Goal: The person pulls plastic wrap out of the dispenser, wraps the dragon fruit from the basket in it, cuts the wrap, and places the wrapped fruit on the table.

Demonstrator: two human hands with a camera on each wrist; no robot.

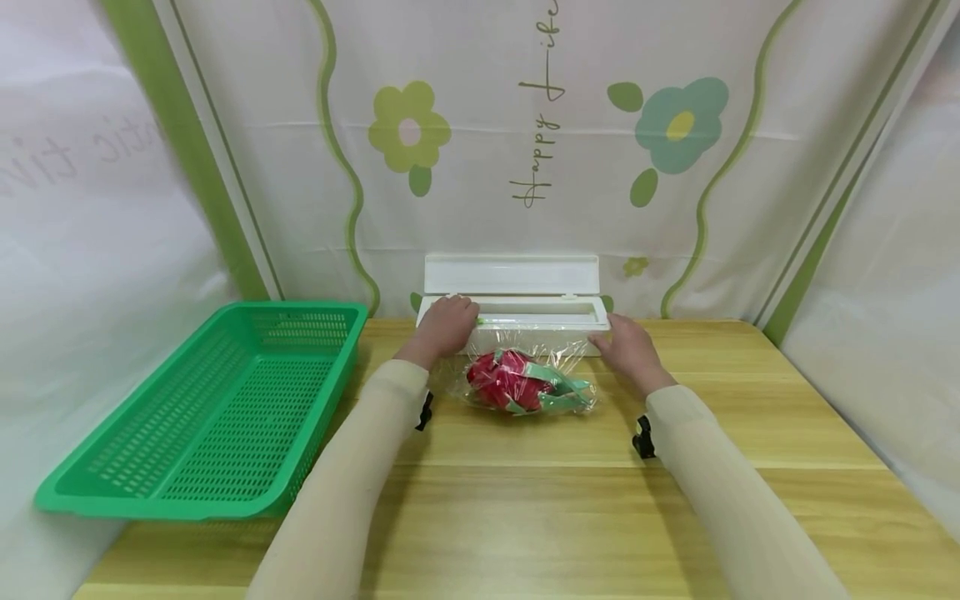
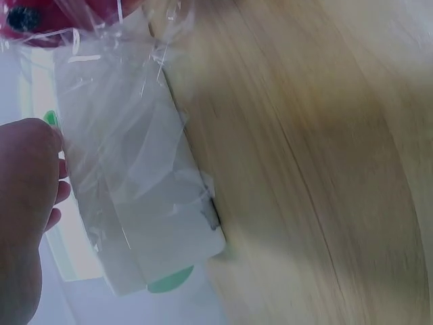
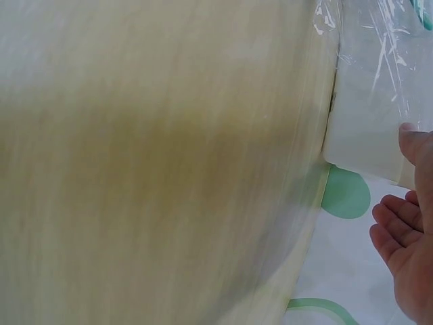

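A white cling film dispenser stands at the back of the table, its lid raised. My left hand bends over its top edge on the left, fingertips at a small green slide cutter; the grip is partly hidden. At the other end my right hand holds the box, thumb on the front and fingers behind. Clear film hangs down the box front. In front lies a red thing with green leaf-like strips, resembling a dragon fruit, wrapped in film.
On the left is a green perforated plastic basket. The wooden table ends at a white printed cloth right behind the dispenser. More cloth hangs along both sides.
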